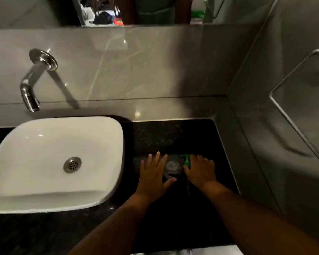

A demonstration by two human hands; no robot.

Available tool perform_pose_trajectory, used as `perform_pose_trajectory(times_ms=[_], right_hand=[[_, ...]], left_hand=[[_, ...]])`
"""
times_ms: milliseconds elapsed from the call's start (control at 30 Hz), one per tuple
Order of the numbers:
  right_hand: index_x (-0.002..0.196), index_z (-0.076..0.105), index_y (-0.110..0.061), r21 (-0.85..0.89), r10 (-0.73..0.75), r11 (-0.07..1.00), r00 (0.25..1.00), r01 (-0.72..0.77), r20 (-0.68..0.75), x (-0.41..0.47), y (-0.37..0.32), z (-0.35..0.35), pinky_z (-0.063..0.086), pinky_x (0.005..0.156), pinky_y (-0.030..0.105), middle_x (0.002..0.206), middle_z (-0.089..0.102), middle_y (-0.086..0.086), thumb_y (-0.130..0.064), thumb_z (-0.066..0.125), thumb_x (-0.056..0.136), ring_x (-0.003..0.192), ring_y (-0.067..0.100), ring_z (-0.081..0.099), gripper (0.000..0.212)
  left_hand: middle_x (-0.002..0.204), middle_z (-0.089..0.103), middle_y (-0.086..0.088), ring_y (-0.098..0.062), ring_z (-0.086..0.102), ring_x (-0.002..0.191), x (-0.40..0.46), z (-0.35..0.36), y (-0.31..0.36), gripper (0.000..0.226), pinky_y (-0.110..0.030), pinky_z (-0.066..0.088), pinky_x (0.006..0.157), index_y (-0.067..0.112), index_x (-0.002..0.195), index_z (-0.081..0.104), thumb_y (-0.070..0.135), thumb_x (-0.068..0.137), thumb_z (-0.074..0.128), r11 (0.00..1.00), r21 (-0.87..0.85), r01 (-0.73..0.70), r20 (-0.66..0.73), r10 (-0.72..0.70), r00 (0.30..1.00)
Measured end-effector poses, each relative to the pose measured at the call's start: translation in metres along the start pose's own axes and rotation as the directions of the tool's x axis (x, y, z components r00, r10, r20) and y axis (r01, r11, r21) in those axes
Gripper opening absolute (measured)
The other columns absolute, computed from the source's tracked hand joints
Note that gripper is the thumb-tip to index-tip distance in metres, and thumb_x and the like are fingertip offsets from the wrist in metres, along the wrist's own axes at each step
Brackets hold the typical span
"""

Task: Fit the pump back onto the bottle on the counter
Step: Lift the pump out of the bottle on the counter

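Note:
A clear plastic bottle [172, 167] stands upright on the black counter [169, 137], seen from above with its mouth facing me. My left hand [153, 173] lies against the bottle's left side, fingers spread and thumb curled around its near edge. My right hand [200, 172] is closed on the green pump [186, 160], just right of the bottle's mouth. The pump's thin tube [187, 188] hangs down past my right wrist. The pump's head is partly hidden by my fingers.
A white square basin [53, 162] with a metal drain sits on the counter to the left. A chrome wall spout [30, 92] reaches over it. A grey tiled wall bounds the counter at the back, and a side wall with a metal rail [291, 111] bounds it on the right.

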State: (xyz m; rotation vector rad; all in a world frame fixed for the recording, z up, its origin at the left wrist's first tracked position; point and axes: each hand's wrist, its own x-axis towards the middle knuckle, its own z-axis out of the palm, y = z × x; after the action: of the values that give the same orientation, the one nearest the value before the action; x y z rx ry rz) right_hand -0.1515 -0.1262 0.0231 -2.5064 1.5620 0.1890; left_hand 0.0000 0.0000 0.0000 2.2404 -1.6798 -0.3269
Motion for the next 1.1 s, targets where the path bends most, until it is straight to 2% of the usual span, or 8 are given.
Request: perform_pose_trajectory(times_ms=[167, 333, 533, 700, 800, 867, 967, 1100], right_hand=[[0.105, 0.057, -0.02, 0.14, 0.122, 0.979, 0.98, -0.145, 0.159, 0.017, 0.002, 0.015, 0.04, 0.091, 0.045, 0.114, 0.064, 0.012, -0.053, 0.053, 0.082, 0.109, 0.036, 0.058, 0.041], [0.103, 0.058, -0.022, 0.183, 0.139, 0.966, 0.963, -0.183, 0.229, 0.028, 0.005, 0.017, 0.042, 0.091, 0.042, 0.112, 0.067, 0.01, -0.051, 0.056, 0.08, 0.108, 0.033, 0.06, 0.037], [0.091, 0.062, -0.024, 0.351, 0.168, 0.897, 0.94, -0.271, 0.296, 0.038, 0.003, 0.003, 0.049, 0.09, 0.04, 0.099, 0.069, 0.006, -0.053, 0.059, 0.067, 0.096, 0.031, 0.064, 0.038], [0.064, 0.056, -0.021, 0.764, 0.078, 0.641, 0.997, -0.066, 0.021, 0.065, -0.016, -0.052, 0.051, 0.071, 0.038, 0.07, 0.064, -0.001, -0.029, 0.068, 0.075, 0.07, 0.017, 0.06, 0.018], [0.068, 0.063, -0.029, 0.882, 0.028, 0.456, 0.989, 0.119, -0.148, 0.07, -0.03, -0.097, 0.046, 0.058, 0.02, 0.064, 0.065, -0.011, -0.027, 0.066, 0.073, 0.058, -0.003, 0.056, 0.006], [0.075, 0.066, -0.037, 0.896, -0.026, 0.389, 0.975, 0.212, -0.219, 0.068, -0.037, -0.116, 0.045, 0.056, 0.009, 0.071, 0.069, -0.019, -0.032, 0.064, 0.072, 0.064, -0.006, 0.061, 0.006], [0.074, 0.062, -0.034, 0.86, -0.091, 0.417, 0.955, 0.295, -0.283, 0.061, -0.042, -0.12, 0.046, 0.057, 0.019, 0.065, 0.064, -0.015, -0.033, 0.063, 0.071, 0.06, 0.001, 0.058, 0.003], [0.071, 0.051, -0.033, 0.726, -0.136, 0.589, 0.928, 0.357, -0.346, 0.053, -0.038, -0.102, 0.047, 0.064, 0.038, 0.061, 0.048, -0.014, -0.039, 0.063, 0.064, 0.061, 0.006, 0.046, 0.015]], left_hand=[[0.16, 0.021, -0.002, -0.029, 0.001, 0.149, 0.027, 0.008, 0.0, 0.078, -0.056, -0.002, 0.115, 0.032, 0.133, 0.048, 0.079, 0.071, 0.048, 0.964, -0.25, 0.09, 0.11, -0.064, 0.992], [0.158, 0.025, -0.002, -0.027, -0.007, 0.148, 0.035, -0.002, -0.015, 0.082, -0.056, -0.01, 0.114, 0.03, 0.117, 0.061, 0.089, 0.063, 0.043, 0.969, -0.24, 0.065, 0.087, -0.045, 0.995], [0.162, 0.012, -0.001, -0.026, -0.017, 0.147, 0.03, -0.009, -0.027, 0.076, -0.057, -0.016, 0.112, 0.04, 0.112, 0.062, 0.089, 0.055, 0.053, 0.938, -0.28, 0.203, 0.162, -0.163, 0.973], [0.163, 0.006, -0.001, -0.023, -0.02, 0.146, 0.028, -0.006, -0.029, 0.079, -0.054, -0.021, 0.11, 0.04, 0.119, 0.059, 0.088, 0.056, 0.055, 0.916, -0.313, 0.252, 0.183, -0.202, 0.962], [0.163, 0.007, -0.002, -0.024, -0.018, 0.146, 0.03, -0.002, -0.029, 0.078, -0.054, -0.022, 0.109, 0.04, 0.119, 0.06, 0.087, 0.057, 0.055, 0.925, -0.28, 0.257, 0.153, -0.221, 0.963], [0.163, 0.007, -0.002, -0.024, -0.017, 0.146, 0.031, 0.0, -0.028, 0.079, -0.055, -0.021, 0.11, 0.04, 0.118, 0.06, 0.087, 0.055, 0.056, 0.92, -0.284, 0.27, 0.16, -0.232, 0.959], [0.163, 0.008, -0.003, -0.025, -0.015, 0.147, 0.034, 0.0, -0.026, 0.084, -0.056, -0.019, 0.11, 0.039, 0.117, 0.061, 0.091, 0.052, 0.052, 0.918, -0.28, 0.281, 0.17, -0.241, 0.955], [0.163, 0.009, -0.004, -0.026, -0.014, 0.147, 0.036, -0.002, -0.023, 0.084, -0.057, -0.017, 0.111, 0.039, 0.116, 0.062, 0.09, 0.05, 0.052, 0.923, -0.267, 0.276, 0.175, -0.235, 0.956]])
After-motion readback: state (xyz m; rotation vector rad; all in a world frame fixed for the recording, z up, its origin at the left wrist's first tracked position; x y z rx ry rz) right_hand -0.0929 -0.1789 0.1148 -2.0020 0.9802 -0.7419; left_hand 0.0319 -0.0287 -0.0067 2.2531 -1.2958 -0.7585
